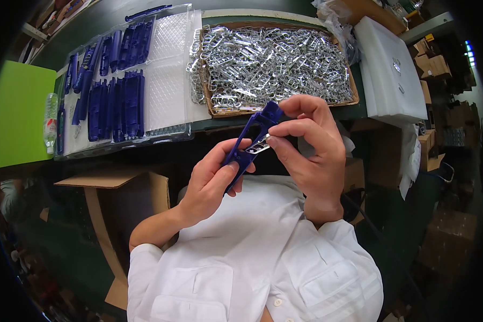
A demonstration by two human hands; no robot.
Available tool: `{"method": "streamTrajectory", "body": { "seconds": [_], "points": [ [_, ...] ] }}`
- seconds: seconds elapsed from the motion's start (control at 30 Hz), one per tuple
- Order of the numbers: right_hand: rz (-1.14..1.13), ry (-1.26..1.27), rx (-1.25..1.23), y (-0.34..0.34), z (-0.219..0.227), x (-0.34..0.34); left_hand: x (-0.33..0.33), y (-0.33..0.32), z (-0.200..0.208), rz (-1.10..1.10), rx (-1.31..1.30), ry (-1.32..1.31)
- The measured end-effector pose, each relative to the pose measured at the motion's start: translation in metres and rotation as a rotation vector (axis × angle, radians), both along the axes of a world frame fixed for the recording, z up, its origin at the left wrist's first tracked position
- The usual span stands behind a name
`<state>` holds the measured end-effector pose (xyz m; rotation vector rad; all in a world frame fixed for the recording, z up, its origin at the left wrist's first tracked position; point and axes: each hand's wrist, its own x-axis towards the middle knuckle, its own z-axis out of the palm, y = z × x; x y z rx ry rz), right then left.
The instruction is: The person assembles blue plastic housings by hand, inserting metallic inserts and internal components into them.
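My left hand (pixel 206 177) grips a long dark blue plastic shell (pixel 244 159) near its lower end. The shell is tilted, its upper end toward my right hand, and an oblong opening shows in it. A small silver metal piece with slots (pixel 259 146) lies at the shell's middle. Thumb and index finger of my right hand (pixel 319 150) pinch the metal piece's upper end, while the other fingers curl beside the shell's top. Whether the piece is seated in the shell or only rests against it, I cannot tell.
Beyond my hands a shallow cardboard box (pixel 353 86) is heaped with silver metal pieces (pixel 273 64). To its left, a clear plastic tray (pixel 169 96) holds several blue shells (pixel 116 104). A plastic bottle (pixel 50 122), a green panel (pixel 19 115), white foam (pixel 383 64) and an open carton (pixel 99 180) stand around.
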<state>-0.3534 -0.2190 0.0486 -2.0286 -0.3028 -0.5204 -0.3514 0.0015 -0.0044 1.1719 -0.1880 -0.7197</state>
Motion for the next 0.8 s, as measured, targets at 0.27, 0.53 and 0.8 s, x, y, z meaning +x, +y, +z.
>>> {"method": "streamTrajectory", "body": {
  "seconds": [0.27, 0.53, 0.8],
  "points": [
    [-0.053, 0.049, -0.128, 0.011, -0.003, 0.0, -0.006, -0.005, -0.007, 0.036, 0.03, -0.098],
    [-0.037, 0.079, -0.221, 0.013, -0.011, 0.0, -0.005, -0.006, -0.011, 0.031, 0.027, -0.069],
    [-0.284, -0.009, -0.109, 0.038, -0.008, 0.004, -0.004, -0.011, -0.021, 0.091, 0.018, -0.111]
  ]
}}
